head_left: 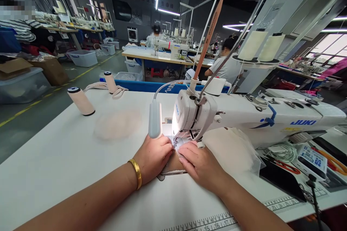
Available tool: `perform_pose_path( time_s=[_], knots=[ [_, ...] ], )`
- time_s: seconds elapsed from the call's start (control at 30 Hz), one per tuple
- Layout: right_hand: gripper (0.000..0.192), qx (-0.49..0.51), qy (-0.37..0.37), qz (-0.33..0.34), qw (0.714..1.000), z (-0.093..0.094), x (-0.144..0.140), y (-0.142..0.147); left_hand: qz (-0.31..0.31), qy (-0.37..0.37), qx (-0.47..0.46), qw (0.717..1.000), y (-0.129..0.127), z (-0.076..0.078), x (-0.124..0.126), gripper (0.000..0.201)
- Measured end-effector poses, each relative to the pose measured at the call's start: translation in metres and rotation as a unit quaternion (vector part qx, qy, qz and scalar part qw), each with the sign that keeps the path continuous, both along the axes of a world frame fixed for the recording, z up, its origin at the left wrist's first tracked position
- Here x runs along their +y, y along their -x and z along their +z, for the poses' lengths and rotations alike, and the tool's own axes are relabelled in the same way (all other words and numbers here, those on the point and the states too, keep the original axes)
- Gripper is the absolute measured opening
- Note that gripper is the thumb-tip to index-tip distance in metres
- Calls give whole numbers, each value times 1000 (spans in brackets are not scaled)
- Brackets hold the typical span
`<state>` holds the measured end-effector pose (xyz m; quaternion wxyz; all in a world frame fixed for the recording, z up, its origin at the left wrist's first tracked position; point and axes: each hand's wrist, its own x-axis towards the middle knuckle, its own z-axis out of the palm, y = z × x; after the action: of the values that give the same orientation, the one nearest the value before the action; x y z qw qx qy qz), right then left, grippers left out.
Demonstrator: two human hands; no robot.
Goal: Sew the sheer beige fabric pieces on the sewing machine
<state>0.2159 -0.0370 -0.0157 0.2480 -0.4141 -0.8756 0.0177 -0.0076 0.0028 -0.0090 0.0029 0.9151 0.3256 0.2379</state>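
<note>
A white JUKI sewing machine (195, 110) stands before me, its needle area lit by a small lamp (155, 120). Left of the needle, my left hand (153, 157), with a gold bangle (136, 174) at the wrist, has its fingers closed and pressed on a small piece of beige-brown fabric (175, 164). From the other side, my right hand (202, 162) pinches the same fabric close to the presser foot (175, 142). The fingers partly cover the fabric's edge and the needle. Sheer beige fabric (233, 148) lies under the machine arm, to the right of my right hand.
A sheer beige piece (116, 124) lies on the white table (67, 173). Two thread cones (81, 101) stand at its far left. A ruler strip (208, 222) runs along the front. Cable (282, 151) and a boxed device (311, 160) sit at right. Other people work behind.
</note>
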Motion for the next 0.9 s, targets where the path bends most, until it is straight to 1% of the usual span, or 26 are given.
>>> perform_pose_path(
  time_s=[0.2, 0.27, 0.37, 0.5, 0.6, 0.67, 0.73, 0.8, 0.9],
  knots=[
    [27, 16, -25, -33, 999, -12, 5, 3, 16, 31, -5, 999, -2, -3, 4, 26],
    [29, 30, -22, -45, 998, -13, 6, 4, 26, 47, -4, 999, -3, -3, 4, 23],
    [26, 78, 4, -59, 995, -11, 6, 7, 37, 65, -2, 997, -5, 0, 3, 18],
    [25, 147, 67, -99, 982, -4, 4, 10, 49, 70, -7, 996, -8, 3, 0, 13],
    [24, 176, 105, -112, 972, -3, 4, 11, 57, 58, -11, 997, -12, 0, 2, 12],
    [22, 184, 110, -108, 971, -3, 4, 12, 58, 38, -18, 997, -14, -4, 4, 11],
    [22, 175, 98, -99, 975, -5, 4, 12, 55, 6, -22, 998, -16, -8, 7, 18],
    [24, 143, 66, -79, 984, -7, 4, 11, 53, -23, -25, 998, -16, -10, 9, 25],
    [28, 67, -4, -53, 996, -12, 4, 8, 51, -26, -26, 998, -13, -9, 7, 25]
  ],
)
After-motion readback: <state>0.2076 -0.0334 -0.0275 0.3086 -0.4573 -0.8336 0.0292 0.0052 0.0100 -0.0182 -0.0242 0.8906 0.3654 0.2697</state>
